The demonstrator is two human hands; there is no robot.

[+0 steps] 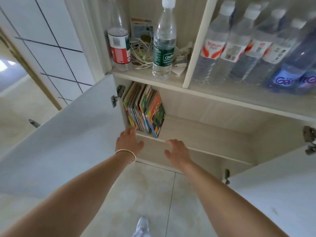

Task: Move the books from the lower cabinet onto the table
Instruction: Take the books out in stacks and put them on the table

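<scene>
Several thin, colourful books stand upright and lean together at the left end of the lower cabinet's shelf. My left hand, with a bracelet on the wrist, reaches toward the bottom of the leftmost spines, fingers apart, its fingertips at or just short of the books. My right hand hovers open in front of the shelf edge, below and to the right of the books, touching nothing. No table is in view.
Both cabinet doors stand open: the left door beside my left arm, the right door at lower right. The shelf above holds water bottles, a tangle of cables and packed bottles. Tiled floor and my shoe lie below.
</scene>
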